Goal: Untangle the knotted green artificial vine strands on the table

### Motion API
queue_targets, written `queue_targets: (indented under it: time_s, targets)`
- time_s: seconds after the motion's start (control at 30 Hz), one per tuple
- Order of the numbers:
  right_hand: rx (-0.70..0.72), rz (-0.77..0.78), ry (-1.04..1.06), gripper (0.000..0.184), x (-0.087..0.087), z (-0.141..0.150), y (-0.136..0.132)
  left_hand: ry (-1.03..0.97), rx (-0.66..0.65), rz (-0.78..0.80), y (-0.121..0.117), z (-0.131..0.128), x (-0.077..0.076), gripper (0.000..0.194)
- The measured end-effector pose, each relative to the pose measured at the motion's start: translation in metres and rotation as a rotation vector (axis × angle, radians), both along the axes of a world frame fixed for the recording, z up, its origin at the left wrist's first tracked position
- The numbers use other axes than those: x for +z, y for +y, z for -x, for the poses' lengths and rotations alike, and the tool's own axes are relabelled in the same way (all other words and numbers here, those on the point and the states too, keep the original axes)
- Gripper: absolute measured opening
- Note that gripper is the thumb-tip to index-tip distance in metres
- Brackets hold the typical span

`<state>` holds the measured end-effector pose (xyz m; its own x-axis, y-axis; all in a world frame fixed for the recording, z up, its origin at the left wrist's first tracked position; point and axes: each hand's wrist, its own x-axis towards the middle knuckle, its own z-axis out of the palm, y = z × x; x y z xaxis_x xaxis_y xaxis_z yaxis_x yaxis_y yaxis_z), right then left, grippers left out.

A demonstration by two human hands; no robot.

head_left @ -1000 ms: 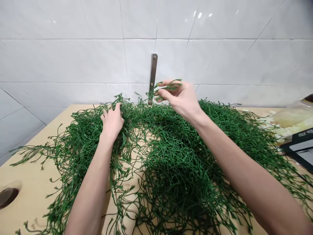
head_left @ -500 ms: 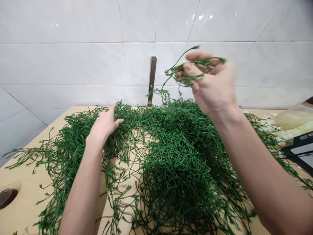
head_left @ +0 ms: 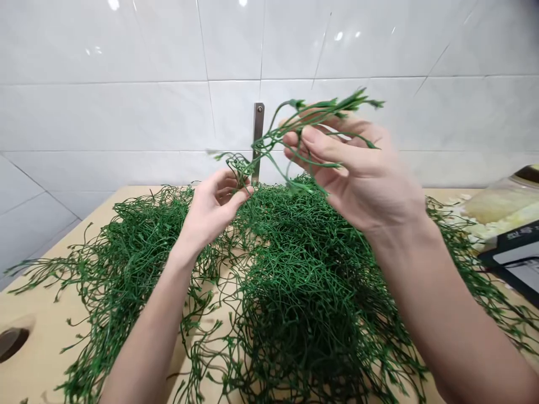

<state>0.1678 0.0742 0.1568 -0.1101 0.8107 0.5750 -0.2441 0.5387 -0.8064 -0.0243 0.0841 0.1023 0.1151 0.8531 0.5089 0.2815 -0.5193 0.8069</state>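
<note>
Thin green stems, plastic-looking with small tufted ends, make a small bunch raised in front of the wall. My right hand pinches this bunch between thumb and fingers, with several tips sticking out over the fingers. Lower and to the left, my left hand has its thumb and fingers closed round the other end of the same bunch. Below both hands lies a big tangled heap of green stems. Another heap of stems spreads to the left, partly behind my left forearm.
Everything lies on a pale wooden table with a round hole at its left. White tiles cover the wall behind, where a metal bracket is fixed. At right are a clear container, small pale petals and a black-framed object.
My left hand has lifted off the left heap, moved right and closed on the bunch. My right hand has come slightly down and left with the stems.
</note>
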Motion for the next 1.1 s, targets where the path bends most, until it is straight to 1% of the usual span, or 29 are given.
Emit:
queue_targets:
  time_s: [0.07, 0.1, 0.17, 0.23, 0.33, 0.43, 0.5, 0.57, 0.6, 0.67, 0.7, 0.77, 0.83, 0.9, 1.0, 1.07, 1.1]
  targets:
    - [-0.030, 0.028, 0.058, 0.018, -0.007, -0.010, -0.006, 0.007, 0.007, 0.020, -0.003, 0.005, 0.003, 0.022]
    - [-0.069, 0.038, 0.066, 0.022, -0.013, -0.017, -0.007, 0.032, 0.031, 0.024, -0.005, 0.009, 0.006, 0.023]
    - [-0.195, 0.052, 0.023, 0.027, -0.028, -0.032, -0.006, 0.146, 0.051, 0.056, -0.010, 0.016, 0.012, 0.026]
    - [-0.293, 0.074, -0.021, 0.027, -0.045, -0.045, -0.001, 0.295, 0.055, 0.082, -0.011, 0.019, 0.016, 0.025]
    - [-0.321, 0.185, -0.065, 0.023, -0.065, -0.057, 0.010, 0.459, 0.077, 0.120, -0.005, 0.017, 0.014, 0.025]
    - [-0.317, 0.254, -0.089, 0.023, -0.075, -0.063, 0.019, 0.535, 0.127, 0.194, 0.006, 0.015, 0.005, 0.026]
    - [-0.270, 0.293, -0.117, 0.026, -0.078, -0.063, 0.022, 0.565, 0.146, 0.255, 0.013, 0.015, -0.001, 0.025]
    - [-0.202, 0.317, -0.151, 0.027, -0.079, -0.061, 0.023, 0.590, 0.169, 0.258, 0.017, 0.016, -0.004, 0.023]
    - [-0.172, 0.318, -0.165, 0.027, -0.080, -0.059, 0.023, 0.600, 0.186, 0.220, 0.017, 0.016, -0.005, 0.025]
    - [-0.124, 0.303, -0.174, 0.025, -0.083, -0.054, 0.023, 0.596, 0.199, 0.088, 0.015, 0.014, -0.005, 0.037]
    - [-0.101, 0.298, -0.173, 0.024, -0.084, -0.051, 0.022, 0.575, 0.180, 0.016, 0.013, 0.012, -0.005, 0.041]
    - [-0.038, 0.308, -0.156, 0.022, -0.086, -0.044, 0.022, 0.501, 0.075, -0.062, 0.009, 0.006, -0.005, 0.038]
    - [0.047, 0.334, -0.111, 0.021, -0.089, -0.040, 0.022, 0.466, -0.065, -0.033, 0.007, -0.002, -0.006, 0.032]
    - [0.129, 0.371, -0.061, 0.021, -0.092, -0.039, 0.023, 0.452, -0.149, 0.045, 0.007, -0.009, -0.010, 0.027]
    - [0.233, 0.432, -0.025, 0.023, -0.094, -0.042, 0.026, 0.367, -0.172, 0.152, 0.011, -0.014, -0.016, 0.016]
    - [0.291, 0.463, -0.024, 0.026, -0.094, -0.044, 0.027, 0.303, -0.171, 0.203, 0.013, -0.014, -0.018, 0.016]
    - [0.324, 0.481, -0.020, 0.030, -0.093, -0.045, 0.028, 0.280, -0.176, 0.224, 0.014, -0.013, -0.019, 0.018]
